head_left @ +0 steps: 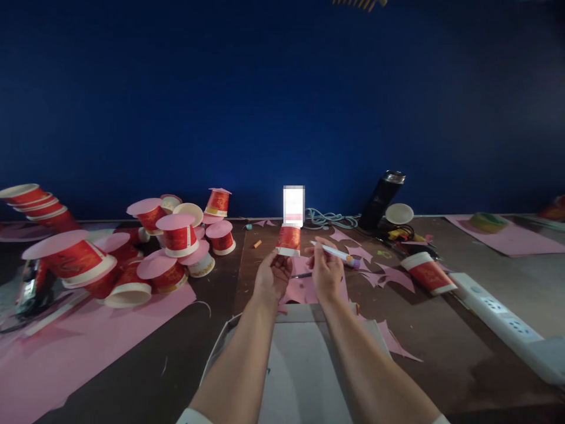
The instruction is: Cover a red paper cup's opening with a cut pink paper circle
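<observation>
Both forearms reach forward from the near side of the table (pixel 194 359), the wrists drawn close together and the two hands raised side by side, apart from each other. The left hand (pixel 272 274) is turned palm-up, its thumb and fingers gripping the lower, white-rimmed end of an upside-down red paper cup (pixel 289 240); a bright blurred patch hides what is just above that cup. The right hand (pixel 327 271) has its fingers closed around a white tube (pixel 338 253) with a purple end, its tip pointing left toward the cup. Beneath the forearms, a grey box (pixel 304 365) takes up the middle of the near side, while brown tabletop shows to its left and right. Along the far edge the blue wall (pixel 282 106) bounds the reach. Left of the hands, a crowded pile of cups topped with pink discs (pixel 176 235) stands above a pink sheet (pixel 88 365) that spreads over the near left part. On the right, pink scraps (pixel 395 277), a tipped cup (pixel 428 274) and a power strip (pixel 494 312) obstruct sideways room, with a black bottle (pixel 379 203) and a pale cord (pixel 333 219) near the far edge.
</observation>
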Action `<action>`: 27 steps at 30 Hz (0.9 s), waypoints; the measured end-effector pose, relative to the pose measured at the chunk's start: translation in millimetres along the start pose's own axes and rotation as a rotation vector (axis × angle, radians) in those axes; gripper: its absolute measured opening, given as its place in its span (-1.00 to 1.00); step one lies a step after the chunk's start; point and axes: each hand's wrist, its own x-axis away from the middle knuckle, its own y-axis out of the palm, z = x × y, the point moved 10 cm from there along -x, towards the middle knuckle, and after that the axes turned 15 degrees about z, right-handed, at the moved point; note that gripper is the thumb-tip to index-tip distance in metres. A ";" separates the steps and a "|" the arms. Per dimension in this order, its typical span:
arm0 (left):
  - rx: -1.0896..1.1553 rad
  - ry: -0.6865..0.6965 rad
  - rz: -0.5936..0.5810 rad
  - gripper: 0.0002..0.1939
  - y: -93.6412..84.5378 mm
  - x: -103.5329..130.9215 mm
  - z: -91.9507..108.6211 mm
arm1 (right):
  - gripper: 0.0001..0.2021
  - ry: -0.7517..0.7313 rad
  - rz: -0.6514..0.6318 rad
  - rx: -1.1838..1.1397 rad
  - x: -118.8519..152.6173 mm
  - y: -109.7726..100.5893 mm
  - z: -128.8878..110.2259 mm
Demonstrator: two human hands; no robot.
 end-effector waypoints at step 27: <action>-0.185 0.094 -0.047 -0.94 6.0 8.1 -8.7 | -0.54 -0.143 0.066 0.129 -2.1 -6.9 -4.5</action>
